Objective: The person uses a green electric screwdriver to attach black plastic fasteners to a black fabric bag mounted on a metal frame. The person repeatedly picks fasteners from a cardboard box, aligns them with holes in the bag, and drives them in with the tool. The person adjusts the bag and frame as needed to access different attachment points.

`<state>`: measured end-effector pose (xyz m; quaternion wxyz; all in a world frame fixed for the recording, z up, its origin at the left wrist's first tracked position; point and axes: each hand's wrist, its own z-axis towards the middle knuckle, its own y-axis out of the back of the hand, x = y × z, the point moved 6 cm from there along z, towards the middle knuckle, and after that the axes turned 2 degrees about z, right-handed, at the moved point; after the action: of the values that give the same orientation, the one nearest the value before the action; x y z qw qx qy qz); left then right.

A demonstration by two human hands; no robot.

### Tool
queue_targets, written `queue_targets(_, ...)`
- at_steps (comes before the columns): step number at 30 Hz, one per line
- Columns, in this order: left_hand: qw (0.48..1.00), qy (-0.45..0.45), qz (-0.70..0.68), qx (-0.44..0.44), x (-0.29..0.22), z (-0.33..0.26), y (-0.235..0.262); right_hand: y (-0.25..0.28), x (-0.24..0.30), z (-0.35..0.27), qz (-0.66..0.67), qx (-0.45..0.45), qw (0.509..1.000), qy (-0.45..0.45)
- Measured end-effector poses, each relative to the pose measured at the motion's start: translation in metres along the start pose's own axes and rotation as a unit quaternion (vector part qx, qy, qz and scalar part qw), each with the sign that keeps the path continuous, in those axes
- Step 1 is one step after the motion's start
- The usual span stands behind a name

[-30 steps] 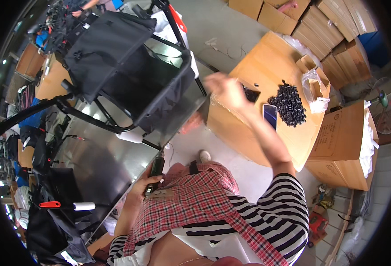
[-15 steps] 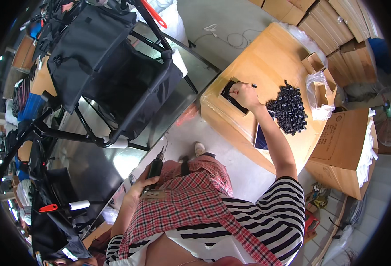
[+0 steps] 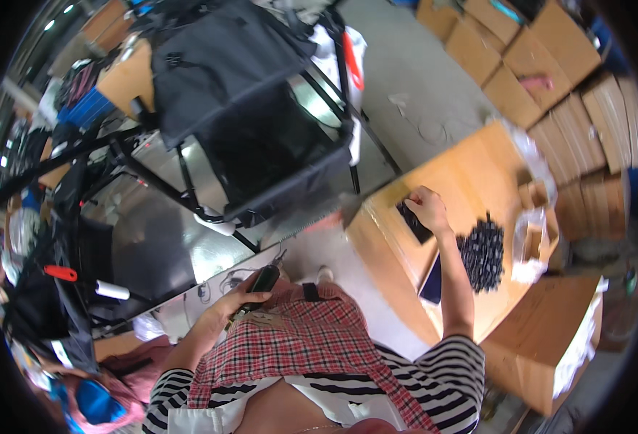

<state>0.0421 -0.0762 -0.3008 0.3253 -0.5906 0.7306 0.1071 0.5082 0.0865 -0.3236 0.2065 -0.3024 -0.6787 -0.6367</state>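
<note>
My left hand [image 3: 236, 301] is closed round a dark electric screwdriver [image 3: 264, 281] in front of the plaid apron, its bit aimed away from me. Over on the taped carton [image 3: 467, 170], my right hand [image 3: 430, 211] is at a small black box [image 3: 414, 224], its fingers curled together over the far end. What those fingers pinch, if anything, is hidden. Right of that forearm lies a pile of small black plastic parts [image 3: 485, 254]. A dark-screened phone [image 3: 430, 281] lies partly behind the forearm.
A black fabric-and-tube frame [image 3: 275, 137] stands on a metal table [image 3: 152, 242] at left. A small open box [image 3: 534, 239] with clear plastic sits on the carton's right side. An open carton [image 3: 543, 340] with white contents stands at right; more cartons [image 3: 543, 79] are stacked behind.
The view has swung, so the frame and carton appear shifted right and lower. My right hand has lifted slightly from within the black box toward its far end. The left still grips the screwdriver.
</note>
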Motion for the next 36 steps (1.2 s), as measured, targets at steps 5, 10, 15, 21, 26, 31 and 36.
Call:
queue_targets(5, 0.983, -0.158, -0.016, 0.088, -0.06, -0.049, -0.013, 0.022, 0.202, -0.009, 0.397, 0.043, 0.885, 0.239)
queue_targets(10, 0.91, -0.399, 0.012, 0.114, -0.127, -0.118, -0.025, -0.026, 0.356, -0.031, 0.354, 0.036, 0.845, 0.4)
queue_targets(15, 0.892, -0.445, -0.014, 0.082, -0.123, -0.144, 0.004, -0.06, 0.422, -0.042, 0.334, 0.074, 0.824, 0.452)
queue_targets(21, 0.877, -0.469, -0.073, 0.077, -0.107, -0.158, 0.038, -0.087, 0.471, -0.056, 0.291, 0.08, 0.821, 0.485)
queue_targets(26, 0.87, -0.464, -0.112, 0.125, -0.108, -0.157, 0.063, -0.101, 0.487, -0.055, 0.25, 0.07, 0.821, 0.509)
queue_targets(31, 0.808, -0.38, -0.309, 0.328, -0.11, -0.152, 0.08, -0.104, 0.505, -0.07, 0.188, -0.05, 0.758, 0.622)
queue_targets(36, 0.798, -0.343, -0.316, 0.381, -0.111, -0.14, 0.101, -0.111, 0.512, -0.084, 0.143, -0.147, 0.721, 0.662)
